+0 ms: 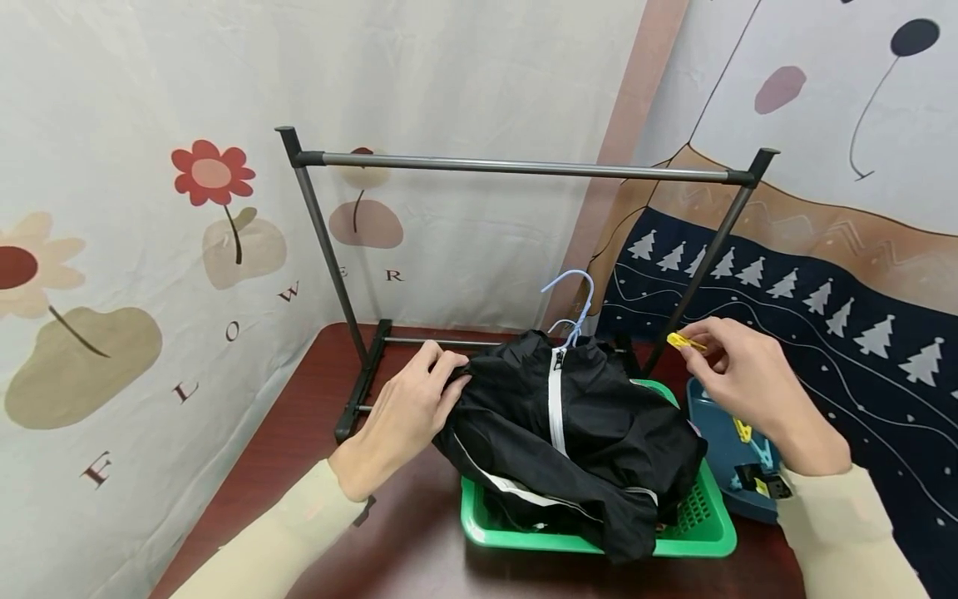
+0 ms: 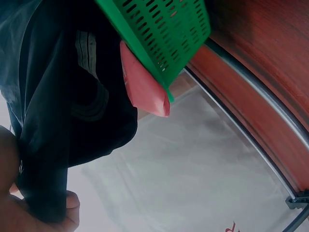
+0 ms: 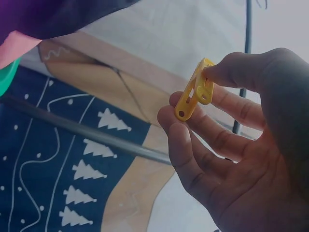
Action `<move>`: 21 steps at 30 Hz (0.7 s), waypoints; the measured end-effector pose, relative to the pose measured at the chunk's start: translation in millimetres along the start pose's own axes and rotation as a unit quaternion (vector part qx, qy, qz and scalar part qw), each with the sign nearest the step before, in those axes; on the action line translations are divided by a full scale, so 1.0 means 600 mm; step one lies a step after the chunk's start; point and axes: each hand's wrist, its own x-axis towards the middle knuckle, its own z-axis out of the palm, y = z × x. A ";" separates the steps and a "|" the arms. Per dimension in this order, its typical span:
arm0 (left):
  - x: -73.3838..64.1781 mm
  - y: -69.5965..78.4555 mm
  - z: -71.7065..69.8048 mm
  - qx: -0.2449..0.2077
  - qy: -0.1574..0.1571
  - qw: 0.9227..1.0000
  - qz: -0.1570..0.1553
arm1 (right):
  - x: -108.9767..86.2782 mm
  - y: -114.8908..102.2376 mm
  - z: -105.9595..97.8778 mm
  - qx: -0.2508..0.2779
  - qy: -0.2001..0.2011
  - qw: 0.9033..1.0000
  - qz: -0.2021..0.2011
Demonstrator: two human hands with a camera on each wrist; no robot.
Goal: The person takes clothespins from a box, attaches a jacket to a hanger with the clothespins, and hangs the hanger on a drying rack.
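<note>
A black jacket (image 1: 509, 408) with a white zipper lies over a green basket (image 1: 599, 545). From its collar rises the hook of a light-blue hanger (image 1: 587, 299). My left hand (image 1: 407, 416) pinches the jacket's shoulder at its left side; the left wrist view shows the dark cloth (image 2: 46, 121) between thumb and fingers. Right of the jacket, my right hand (image 1: 756, 383) is raised and holds a yellow clothespin (image 1: 684, 341) between thumb and fingers. In the right wrist view the clothespin (image 3: 193, 92) shows its two legs, with the thumb pressed on one.
Behind the basket stands a grey metal clothes rack (image 1: 524, 166) on the red-brown table (image 1: 299, 466). A blue tub (image 1: 748, 499) with yellow and blue clothespins sits right of the basket, below my right hand. Pink cloth (image 2: 145, 89) hangs beside the basket's edge.
</note>
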 end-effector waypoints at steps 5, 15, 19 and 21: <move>0.000 0.001 0.001 -0.001 -0.011 1.000 -0.008 | 0.003 -0.016 -0.001 -0.001 0.009 1.000 -0.011; 0.003 0.001 0.003 -0.003 -0.022 1.000 -0.015 | 0.009 -0.049 -0.009 0.013 0.016 0.999 -0.041; 0.003 0.003 0.004 -0.001 -0.014 1.000 -0.017 | 0.013 -0.065 -0.010 0.023 0.015 0.998 -0.055; 0.004 0.004 0.005 0.001 -0.011 1.000 -0.018 | 0.015 -0.073 -0.011 0.026 0.013 0.998 -0.062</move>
